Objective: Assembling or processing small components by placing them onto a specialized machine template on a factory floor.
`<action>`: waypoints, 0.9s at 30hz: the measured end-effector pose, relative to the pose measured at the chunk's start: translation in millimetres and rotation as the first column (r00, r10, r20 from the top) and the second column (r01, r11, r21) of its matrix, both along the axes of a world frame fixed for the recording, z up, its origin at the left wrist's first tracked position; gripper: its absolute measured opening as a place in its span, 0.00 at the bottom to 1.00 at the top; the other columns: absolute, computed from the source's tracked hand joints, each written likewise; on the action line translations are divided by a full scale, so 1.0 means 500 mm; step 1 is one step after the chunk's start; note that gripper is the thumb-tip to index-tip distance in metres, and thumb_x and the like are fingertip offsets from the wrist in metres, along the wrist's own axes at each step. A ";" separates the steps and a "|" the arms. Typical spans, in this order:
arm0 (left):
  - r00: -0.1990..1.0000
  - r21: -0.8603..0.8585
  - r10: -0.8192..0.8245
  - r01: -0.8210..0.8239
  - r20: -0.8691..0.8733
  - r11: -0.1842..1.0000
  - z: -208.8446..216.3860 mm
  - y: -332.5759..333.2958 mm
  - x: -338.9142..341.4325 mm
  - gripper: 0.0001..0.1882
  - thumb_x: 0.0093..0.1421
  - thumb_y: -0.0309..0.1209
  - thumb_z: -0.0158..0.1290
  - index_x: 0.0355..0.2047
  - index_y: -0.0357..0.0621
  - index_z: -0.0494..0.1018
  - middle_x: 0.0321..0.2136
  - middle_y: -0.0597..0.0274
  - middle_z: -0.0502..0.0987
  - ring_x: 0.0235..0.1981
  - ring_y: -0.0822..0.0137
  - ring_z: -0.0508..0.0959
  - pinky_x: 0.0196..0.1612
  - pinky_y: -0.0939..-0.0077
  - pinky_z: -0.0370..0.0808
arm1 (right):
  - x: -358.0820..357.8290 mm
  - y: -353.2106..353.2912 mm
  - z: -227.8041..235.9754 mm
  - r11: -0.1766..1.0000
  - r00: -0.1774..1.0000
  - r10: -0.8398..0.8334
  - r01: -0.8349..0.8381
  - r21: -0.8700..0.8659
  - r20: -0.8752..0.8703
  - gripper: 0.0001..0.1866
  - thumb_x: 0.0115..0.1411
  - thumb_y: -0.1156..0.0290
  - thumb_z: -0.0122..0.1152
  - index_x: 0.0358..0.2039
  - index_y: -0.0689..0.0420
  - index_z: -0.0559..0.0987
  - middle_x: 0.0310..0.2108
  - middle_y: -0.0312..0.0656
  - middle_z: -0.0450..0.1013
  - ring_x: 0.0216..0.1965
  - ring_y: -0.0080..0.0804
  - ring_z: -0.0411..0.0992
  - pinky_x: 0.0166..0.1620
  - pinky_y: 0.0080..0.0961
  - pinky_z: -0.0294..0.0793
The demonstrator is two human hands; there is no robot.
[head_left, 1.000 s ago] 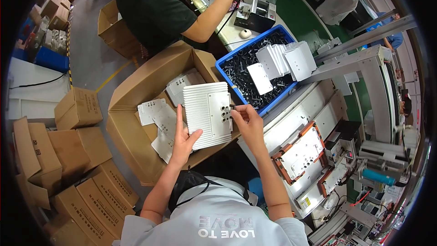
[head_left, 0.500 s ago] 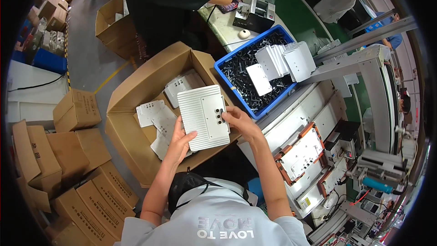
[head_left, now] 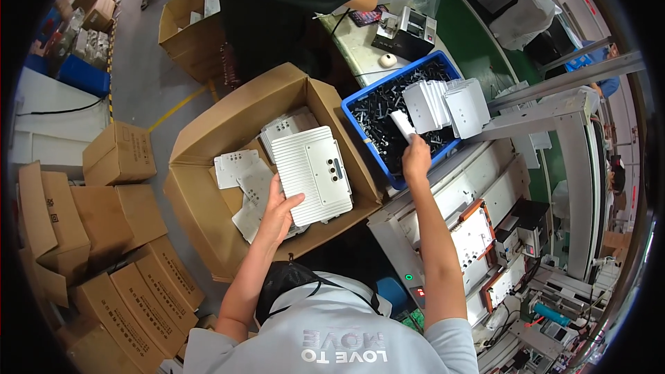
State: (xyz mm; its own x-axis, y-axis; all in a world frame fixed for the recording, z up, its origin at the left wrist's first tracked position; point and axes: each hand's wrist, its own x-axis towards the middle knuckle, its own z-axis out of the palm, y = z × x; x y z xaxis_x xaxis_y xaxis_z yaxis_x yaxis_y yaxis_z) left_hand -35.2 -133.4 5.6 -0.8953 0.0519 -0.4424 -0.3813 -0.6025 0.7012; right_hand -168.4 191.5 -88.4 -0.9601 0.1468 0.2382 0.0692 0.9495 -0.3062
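My left hand [head_left: 278,213] is closed on the lower left edge of a silver-white ribbed metal housing [head_left: 312,176], held over the open carton [head_left: 208,145]. A flat panel with several dark round ports and a dark slot takes up the housing's right part. Over the blue bin [head_left: 398,183], my right hand [head_left: 417,159] pinches the lower end of a thin white plate [head_left: 402,125], which is tilted nearly edge-on. Small black parts [head_left: 377,114] fill the bin. Stacked white plates [head_left: 427,105] rest on them beside my right hand.
Loose white plates [head_left: 255,183] lie in the carton below the housing. A co-worker in a dark shirt [head_left: 277,14] is at the bench beyond. Brown cartons [head_left: 128,218] stand at left. A metal frame [head_left: 575,145] and orange-edged fixture [head_left: 474,235] are at right.
My right hand has left the housing's ports, moved right to the blue bin and taken hold of a white plate, tilting it up. My left hand still holds the housing.
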 end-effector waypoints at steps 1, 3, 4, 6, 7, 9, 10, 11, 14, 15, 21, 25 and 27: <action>1.000 -0.009 -0.003 0.003 -0.003 1.000 0.001 -0.003 0.000 0.33 0.59 0.20 0.50 0.61 0.48 0.50 0.51 0.55 0.68 0.53 0.65 0.69 0.55 0.69 0.69 | 0.000 0.000 0.026 0.997 0.995 -0.080 0.081 -0.015 0.057 0.13 0.56 0.77 0.50 0.43 0.56 0.74 0.37 0.51 0.74 0.39 0.51 0.71 0.43 0.44 0.70; 1.000 -0.022 -0.008 0.007 -0.013 1.000 0.008 -0.004 -0.003 0.33 0.59 0.21 0.50 0.62 0.48 0.49 0.51 0.55 0.68 0.54 0.65 0.69 0.55 0.69 0.69 | 0.005 0.007 0.087 0.998 0.995 -0.047 0.042 -0.055 -0.091 0.11 0.56 0.78 0.52 0.41 0.59 0.73 0.34 0.51 0.73 0.39 0.49 0.71 0.42 0.41 0.71; 1.000 -0.018 -0.001 0.001 -0.013 1.000 0.012 -0.003 -0.004 0.33 0.58 0.20 0.51 0.61 0.48 0.50 0.52 0.55 0.67 0.54 0.64 0.69 0.56 0.68 0.68 | 0.013 0.002 0.125 0.986 0.993 -0.021 0.001 -0.165 -0.116 0.10 0.57 0.77 0.52 0.40 0.60 0.73 0.33 0.51 0.73 0.36 0.49 0.72 0.41 0.39 0.71; 1.000 -0.018 -0.001 0.001 -0.016 1.000 0.017 0.004 -0.009 0.34 0.57 0.20 0.51 0.61 0.48 0.50 0.53 0.55 0.67 0.55 0.64 0.68 0.57 0.67 0.66 | 0.046 -0.003 0.199 0.884 0.996 0.044 -0.074 -0.462 -0.075 0.08 0.60 0.75 0.55 0.40 0.61 0.73 0.31 0.49 0.73 0.30 0.40 0.72 0.35 0.33 0.72; 1.000 -0.017 -0.002 0.002 -0.019 1.000 0.020 0.007 -0.009 0.34 0.57 0.20 0.51 0.61 0.48 0.50 0.53 0.55 0.67 0.55 0.64 0.68 0.57 0.67 0.66 | 0.071 -0.020 0.245 0.793 0.996 0.088 -0.065 -0.605 0.008 0.09 0.61 0.72 0.55 0.41 0.60 0.74 0.31 0.42 0.74 0.29 0.27 0.71 0.34 0.26 0.72; 0.999 -0.015 -0.021 0.021 -0.030 1.000 0.027 0.024 -0.011 0.33 0.57 0.20 0.51 0.61 0.48 0.50 0.53 0.56 0.67 0.56 0.64 0.68 0.57 0.67 0.66 | 0.128 -0.052 0.307 0.471 0.974 0.170 0.052 -0.881 0.148 0.12 0.62 0.69 0.57 0.44 0.60 0.74 0.30 0.34 0.73 0.30 0.19 0.69 0.33 0.20 0.71; 0.998 -0.027 -0.031 0.030 -0.059 0.999 0.033 0.032 -0.009 0.34 0.58 0.20 0.51 0.61 0.48 0.49 0.53 0.56 0.66 0.55 0.65 0.68 0.57 0.68 0.66 | 0.156 -0.070 0.315 0.418 0.964 0.209 0.061 -0.906 0.162 0.13 0.62 0.68 0.56 0.45 0.60 0.74 0.32 0.33 0.73 0.31 0.17 0.68 0.33 0.17 0.69; 0.995 -0.033 -0.049 0.046 -0.090 0.998 0.041 0.044 -0.008 0.34 0.58 0.21 0.51 0.62 0.48 0.48 0.54 0.56 0.65 0.55 0.65 0.67 0.57 0.69 0.66 | 0.184 -0.084 0.325 0.370 0.955 0.241 0.073 -0.926 0.172 0.14 0.62 0.67 0.56 0.46 0.60 0.74 0.34 0.31 0.72 0.31 0.14 0.67 0.34 0.13 0.68; 0.986 -0.061 -0.119 0.113 -0.120 0.992 0.063 0.068 -0.009 0.34 0.58 0.21 0.52 0.62 0.47 0.49 0.53 0.56 0.66 0.54 0.65 0.67 0.57 0.69 0.65 | 0.233 -0.091 0.348 0.470 0.949 0.281 -0.004 -0.883 0.145 0.15 0.60 0.70 0.59 0.48 0.58 0.74 0.37 0.32 0.73 0.37 0.16 0.69 0.41 0.15 0.69; 0.979 -0.080 -0.154 0.144 -0.136 0.986 0.070 0.073 -0.007 0.34 0.58 0.21 0.52 0.62 0.47 0.49 0.53 0.56 0.66 0.54 0.66 0.67 0.57 0.70 0.65 | 0.239 -0.088 0.360 0.479 0.956 0.288 -0.100 -0.872 0.049 0.16 0.60 0.71 0.60 0.47 0.58 0.73 0.37 0.32 0.73 0.38 0.16 0.70 0.42 0.16 0.69; 0.933 -0.113 -0.310 0.293 -0.184 0.949 0.129 0.102 0.006 0.34 0.58 0.21 0.51 0.64 0.41 0.51 0.54 0.56 0.66 0.56 0.66 0.66 0.60 0.71 0.60 | 0.243 -0.015 0.463 0.357 0.899 0.375 0.085 -0.930 0.226 0.15 0.56 0.71 0.63 0.43 0.58 0.72 0.35 0.35 0.74 0.37 0.19 0.72 0.41 0.19 0.71; 0.891 -0.138 -0.399 0.376 -0.219 0.916 0.159 0.145 0.035 0.35 0.58 0.21 0.52 0.64 0.39 0.51 0.55 0.55 0.65 0.58 0.66 0.65 0.61 0.71 0.59 | 0.255 -0.039 0.434 0.463 0.928 0.361 -0.092 -0.881 0.093 0.14 0.55 0.66 0.65 0.40 0.58 0.75 0.34 0.36 0.74 0.36 0.22 0.72 0.42 0.21 0.71; 0.885 -0.175 -0.408 0.375 -0.225 0.910 0.174 0.163 0.054 0.36 0.58 0.22 0.52 0.64 0.39 0.50 0.56 0.54 0.65 0.58 0.65 0.64 0.61 0.70 0.59 | 0.269 -0.051 0.434 0.679 0.951 0.298 -0.150 -0.718 0.083 0.15 0.54 0.66 0.66 0.39 0.59 0.76 0.41 0.40 0.72 0.42 0.30 0.70 0.45 0.25 0.70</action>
State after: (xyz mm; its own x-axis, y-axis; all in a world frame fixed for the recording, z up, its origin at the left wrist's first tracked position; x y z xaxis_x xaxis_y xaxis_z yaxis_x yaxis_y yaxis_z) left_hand -8.1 -52.0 92.7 -0.8949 0.3811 -0.2320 -0.3701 -0.3437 0.8631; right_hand -33.8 166.1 128.5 -0.9994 -0.0266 -0.0203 0.0058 0.4605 -0.8876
